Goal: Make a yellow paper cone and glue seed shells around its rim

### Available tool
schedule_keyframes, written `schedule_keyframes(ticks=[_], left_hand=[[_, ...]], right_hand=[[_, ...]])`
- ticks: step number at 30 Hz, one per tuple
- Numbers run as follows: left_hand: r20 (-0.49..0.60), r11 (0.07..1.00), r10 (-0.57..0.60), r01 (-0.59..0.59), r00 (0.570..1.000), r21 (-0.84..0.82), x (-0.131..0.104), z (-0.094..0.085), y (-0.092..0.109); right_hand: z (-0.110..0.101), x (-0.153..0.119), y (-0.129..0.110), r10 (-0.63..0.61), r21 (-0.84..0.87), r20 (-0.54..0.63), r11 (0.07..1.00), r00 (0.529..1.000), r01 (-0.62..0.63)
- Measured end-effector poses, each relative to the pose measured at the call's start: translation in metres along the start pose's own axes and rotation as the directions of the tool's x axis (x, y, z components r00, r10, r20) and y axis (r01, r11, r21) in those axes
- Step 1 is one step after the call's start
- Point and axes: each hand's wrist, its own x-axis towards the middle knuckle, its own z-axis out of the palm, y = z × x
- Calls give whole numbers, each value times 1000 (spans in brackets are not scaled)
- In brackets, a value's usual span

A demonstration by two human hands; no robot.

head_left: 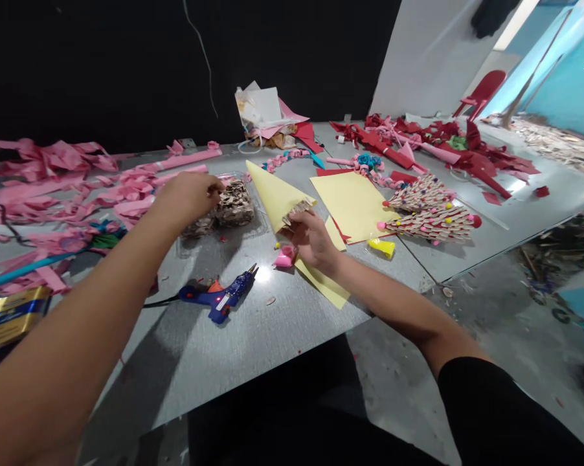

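Note:
My right hand (315,243) grips a yellow paper cone (276,197) by its wide end, with the tip pointing up and left. Small pale wood chips (299,210) line the cone's rim near my fingers. At the edge of a clear plastic container (236,204) full of wood chips is my left hand (190,197), its fingers curled together; what they hold, if anything, is hidden. A blue glue gun (220,298) lies on the table in front, nozzle toward the cone. Close to my right hand are a small pink packet (285,256) and a yellow packet (382,247).
Yellow paper sheets (353,200) lie right of the cone. Beyond them sit chip-covered cones (432,223) with coloured beads. Pink paper scraps (54,168) spread at left, red scraps (471,155) at back right. A gold-and-blue box (17,317) stands front left on the grey table (253,349).

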Motion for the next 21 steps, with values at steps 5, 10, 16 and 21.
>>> schedule_keyframes(ticks=[5,10,16,21], left_hand=[[4,995,52,-52,999,86,3,0,4],[-44,997,14,-11,999,76,-2,-5,9],[-133,999,-38,34,990,-38,-10,-5,14],[-248,984,-93,50,964,-173,-28,-12,21]], right_hand=[[0,-1,-2,1,2,15,1000,1000,-1],[0,-1,-1,20,28,10,999,1000,-20],[-2,1,1,76,27,-34,997,997,-75],[-1,-1,0,72,31,-40,997,997,-71]])
